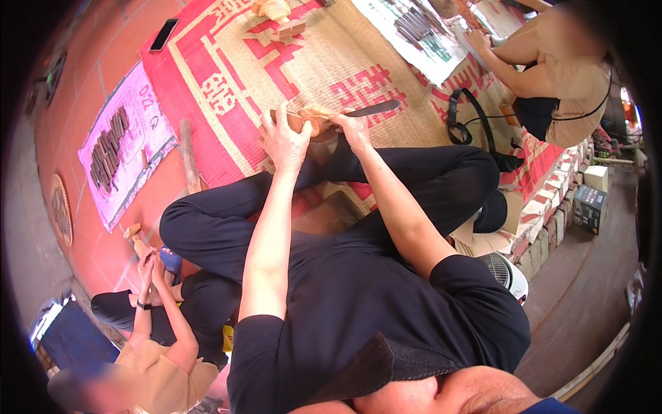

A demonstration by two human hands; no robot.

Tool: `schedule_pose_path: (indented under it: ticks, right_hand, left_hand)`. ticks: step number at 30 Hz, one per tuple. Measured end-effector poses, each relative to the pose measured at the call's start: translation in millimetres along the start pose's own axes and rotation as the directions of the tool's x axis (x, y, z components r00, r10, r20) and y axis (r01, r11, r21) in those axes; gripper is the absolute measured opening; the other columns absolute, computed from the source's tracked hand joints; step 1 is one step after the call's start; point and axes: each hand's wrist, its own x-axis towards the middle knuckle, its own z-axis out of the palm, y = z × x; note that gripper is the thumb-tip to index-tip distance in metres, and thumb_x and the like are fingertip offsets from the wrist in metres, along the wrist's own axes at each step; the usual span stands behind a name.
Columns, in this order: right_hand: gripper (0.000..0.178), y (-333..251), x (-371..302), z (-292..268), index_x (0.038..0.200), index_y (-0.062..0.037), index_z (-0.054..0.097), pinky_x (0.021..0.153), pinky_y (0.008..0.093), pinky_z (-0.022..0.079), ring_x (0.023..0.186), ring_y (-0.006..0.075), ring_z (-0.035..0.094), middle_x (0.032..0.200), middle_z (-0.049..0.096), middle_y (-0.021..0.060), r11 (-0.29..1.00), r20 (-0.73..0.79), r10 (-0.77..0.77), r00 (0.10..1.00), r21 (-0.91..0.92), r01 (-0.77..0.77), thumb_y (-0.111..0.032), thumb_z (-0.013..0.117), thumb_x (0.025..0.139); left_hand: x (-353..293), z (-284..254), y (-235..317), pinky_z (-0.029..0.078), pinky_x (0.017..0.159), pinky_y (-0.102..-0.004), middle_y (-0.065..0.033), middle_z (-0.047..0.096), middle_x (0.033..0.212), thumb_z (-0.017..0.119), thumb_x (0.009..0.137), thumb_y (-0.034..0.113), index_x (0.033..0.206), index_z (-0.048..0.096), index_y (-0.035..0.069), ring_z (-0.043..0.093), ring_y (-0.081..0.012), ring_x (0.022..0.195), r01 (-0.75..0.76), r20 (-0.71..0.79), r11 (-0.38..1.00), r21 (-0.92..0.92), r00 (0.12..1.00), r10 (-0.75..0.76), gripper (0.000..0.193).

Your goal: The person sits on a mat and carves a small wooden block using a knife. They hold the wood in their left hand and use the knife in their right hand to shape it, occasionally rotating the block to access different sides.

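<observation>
In front of my crossed legs, my left hand (285, 141) is closed around a brown wooden carving (318, 123), with the thumb and fingers gripping its left side. My right hand (354, 131) is closed on a long, flat, dark tool (378, 109) beside the carving's right side. One end of that tool sticks out to the right past my fingers. Its other end, at the wood, is too small and hidden to make out. Both hands are close together, just above the woven mat (307, 79).
A wooden mallet-like stick (188, 155) lies left of my knees, beside a pink sheet (141, 103) bearing several dark tools (110, 148). Farther off are a phone (164, 34), a pale carving (277, 12) and a white sheet (441, 65) with tools. Co-workers sit left and right; a black strap (476, 103) lies right.
</observation>
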Motion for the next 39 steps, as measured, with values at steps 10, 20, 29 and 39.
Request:
schedule_pose_path:
  ticks: [10,20,29,39]
  right_hand:
    - [0.012,-5.7,-3.0,2.2,0.072,0.0008,0.064,0.057,0.0235,0.047,0.059,0.0107,0.058,0.066,0.062,0.0050,0.998,-0.028,0.035,0.999,-0.056,-0.036,-0.011,0.067,0.075]
    - [0.013,-2.2,-4.4,-5.8,0.068,-0.0039,0.059,0.055,0.0233,0.049,0.061,0.0121,0.062,0.066,0.062,0.0043,0.994,0.005,0.097,0.995,0.041,-0.098,-0.009,0.066,0.078]
    - [0.013,-2.5,-5.4,-2.2,0.072,0.0005,0.062,0.056,0.0267,0.052,0.061,0.0144,0.062,0.072,0.063,0.0064,0.999,0.003,0.029,1.000,0.014,-0.029,-0.011,0.067,0.075]
    - [0.011,-8.5,-9.9,2.0,0.072,-0.0006,0.064,0.051,0.0237,0.043,0.055,0.0102,0.055,0.067,0.062,0.0029,0.991,-0.020,0.007,1.000,0.133,-0.004,-0.011,0.066,0.075]
  left_hand:
    - [2.1,-0.7,-0.5,0.042,0.088,-0.0517,-0.0142,0.046,0.121,0.075,0.068,0.037,0.126,0.051,0.019,0.048,-0.0356,0.112,0.007,0.007,1.000,0.009,1.000,-0.007,0.065]
    - [-0.3,1.2,-1.0,0.041,0.086,-0.0523,-0.0163,0.044,0.124,0.076,0.067,0.035,0.124,0.050,0.019,0.048,-0.0368,0.110,0.004,0.005,1.000,-0.002,1.000,-0.004,0.065]
    - [-0.9,4.0,-3.6,0.041,0.087,-0.0525,-0.0158,0.045,0.123,0.075,0.067,0.038,0.127,0.049,0.021,0.048,-0.0375,0.110,-0.005,-0.014,1.000,-0.016,1.000,0.005,0.067]
    - [-1.3,1.6,-1.9,0.041,0.087,-0.0533,-0.0155,0.045,0.124,0.076,0.065,0.037,0.126,0.051,0.020,0.047,-0.0369,0.112,0.013,0.003,1.000,-0.008,1.000,-0.013,0.068]
